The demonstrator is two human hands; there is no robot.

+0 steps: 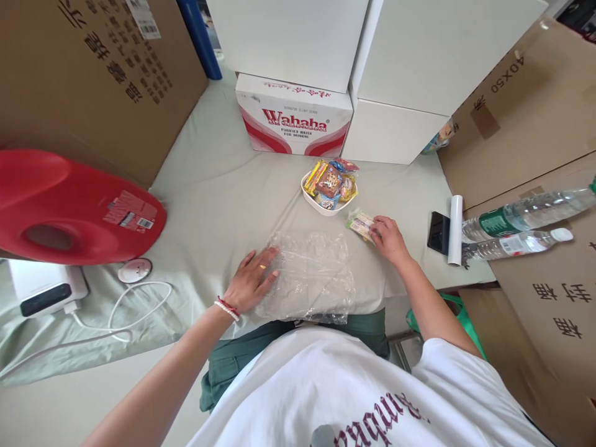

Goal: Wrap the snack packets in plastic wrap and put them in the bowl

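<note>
A clear plastic bag [314, 276] lies flat on the cloth-covered table in front of me. My left hand [251, 278] rests on its left edge, fingers stretched out and apart. To the right of the bag, my right hand [388, 238] has its fingers closed on the right end of a small wrapped snack packet [360, 224], which has a green end and a pale label. Just beyond the packet stands a white bowl [321, 209] filled with several wrapped snacks [329, 181] in yellow, brown, blue and red.
A Wahaha water carton [295, 118] and white cabinets [400, 56] stand at the back. On the left are a red jug [84, 214], a white power bank [46, 292] and its cable. Two plastic bottles [526, 214], a white roll [456, 230] and a black phone [438, 232] lie right.
</note>
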